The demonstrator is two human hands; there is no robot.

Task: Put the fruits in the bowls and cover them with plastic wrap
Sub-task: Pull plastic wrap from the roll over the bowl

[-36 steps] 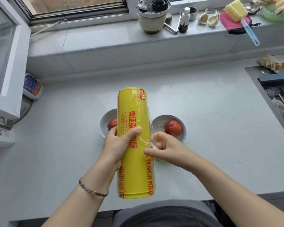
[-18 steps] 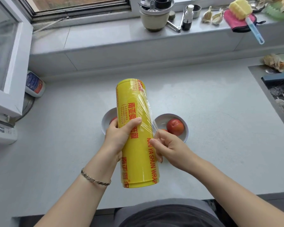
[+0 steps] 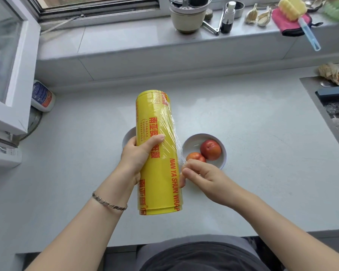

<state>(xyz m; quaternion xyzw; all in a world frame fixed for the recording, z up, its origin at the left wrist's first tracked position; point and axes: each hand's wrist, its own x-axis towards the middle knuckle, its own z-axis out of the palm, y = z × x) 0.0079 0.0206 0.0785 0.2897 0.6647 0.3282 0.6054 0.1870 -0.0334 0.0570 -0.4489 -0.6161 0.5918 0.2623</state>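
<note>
Head view: left hand (image 3: pixel 137 155) grips the plastic wrap roll (image 3: pixel 157 133), long axis pointing away, above the left bowl (image 3: pixel 128 134). Right hand (image 3: pixel 202 175) fingers (image 3: pixel 188 171) pinch the film edge (image 3: pixel 177 151) on its right flank, nearest the fruits (image 3: pixel 210 149) in the right bowl (image 3: pixel 192 139).

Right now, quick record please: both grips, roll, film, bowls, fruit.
left grip: holds roll round its middle
right grip: pinches film edge at the roll's right side
film: partly peeled off the roll, not yet over either bowl
right bowl: two fruits, uncovered
left bowl: mostly behind the roll, contents hidden
</note>
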